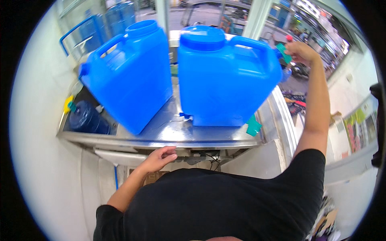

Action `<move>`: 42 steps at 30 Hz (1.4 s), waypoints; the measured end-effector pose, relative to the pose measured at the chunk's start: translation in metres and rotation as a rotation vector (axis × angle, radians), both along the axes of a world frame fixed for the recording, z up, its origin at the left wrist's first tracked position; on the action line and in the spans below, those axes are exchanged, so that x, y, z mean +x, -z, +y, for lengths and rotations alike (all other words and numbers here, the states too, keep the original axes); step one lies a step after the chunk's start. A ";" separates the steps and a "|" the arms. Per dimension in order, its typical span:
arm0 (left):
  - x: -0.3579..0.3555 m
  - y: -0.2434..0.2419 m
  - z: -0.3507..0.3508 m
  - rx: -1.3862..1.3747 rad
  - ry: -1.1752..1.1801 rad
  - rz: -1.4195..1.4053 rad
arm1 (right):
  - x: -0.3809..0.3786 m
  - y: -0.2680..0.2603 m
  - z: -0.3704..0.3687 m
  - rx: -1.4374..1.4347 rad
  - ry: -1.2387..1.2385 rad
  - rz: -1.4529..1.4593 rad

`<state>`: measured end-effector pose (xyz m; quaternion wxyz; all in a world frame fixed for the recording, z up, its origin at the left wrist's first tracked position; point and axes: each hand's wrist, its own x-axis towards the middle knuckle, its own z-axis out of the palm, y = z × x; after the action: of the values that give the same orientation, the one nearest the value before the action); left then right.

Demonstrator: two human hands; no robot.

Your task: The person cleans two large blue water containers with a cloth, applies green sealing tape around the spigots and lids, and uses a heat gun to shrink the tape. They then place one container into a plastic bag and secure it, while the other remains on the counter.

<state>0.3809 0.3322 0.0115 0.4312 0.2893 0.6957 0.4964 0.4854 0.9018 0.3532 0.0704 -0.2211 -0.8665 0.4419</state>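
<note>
My right hand (298, 51) reaches out to the far right and pinches a small green piece (283, 51), which looks like plastic. That piece is close to the right end of a blue plastic jerrycan (223, 87) with a wide screw lid (202, 38); whether it touches the can cannot be made out. A small blue tap (185, 115) sticks out low on this can's left side. Loosely curled and holding nothing, my left hand (159, 159) hovers by the counter's front edge. Left of the lidded can, a second blue jerrycan (135, 75) leans with its wide mouth uncapped.
Under the cans is a stainless steel counter (162, 132). A clear blue water bottle (87, 117) lies in the sink area at left, beside a yellow object (68, 104). Another green piece (254, 126) rests at the right. More large bottles (120, 18) stand behind the window frame.
</note>
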 end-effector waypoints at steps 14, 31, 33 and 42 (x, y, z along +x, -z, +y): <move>0.012 0.002 -0.010 -0.092 -0.008 0.003 | 0.003 0.003 -0.090 0.919 0.028 0.100; 0.007 0.027 -0.027 -0.027 -0.071 -0.003 | 0.009 0.011 -0.089 1.288 -0.044 0.242; 0.007 0.026 -0.028 -0.052 -0.075 -0.010 | 0.009 0.010 -0.080 1.440 0.066 0.323; 0.004 0.025 -0.020 -0.020 -0.080 0.025 | -0.015 0.001 -0.028 0.700 -0.061 -0.012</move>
<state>0.3852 0.3118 -0.0131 0.4051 0.2629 0.7171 0.5025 0.4699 0.8735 0.3523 0.1235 -0.1603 -0.9721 0.1187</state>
